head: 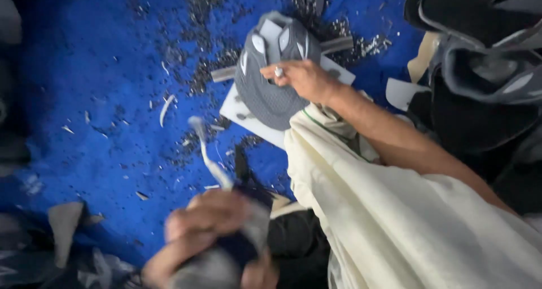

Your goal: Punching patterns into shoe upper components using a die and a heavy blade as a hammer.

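A grey mesh shoe upper with pale trim (271, 80) lies on a white flat board (248, 119) over the blue sheet (96, 97). The right hand (305, 77) grasps its right edge, fingers curled on it. Below the upper, the blurred left hand (209, 227) clenches one dark piece with a pale strip (209, 153) rising from it. Right of the upper, dark uppers (480, 52) are stacked, cut off and too blurred to count.

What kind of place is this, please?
Probably a small shoemaking workshop. A grey shoe upper lies on a white board under the right hand, more uppers are piled at the right, and cut scraps litter the blue work surface.
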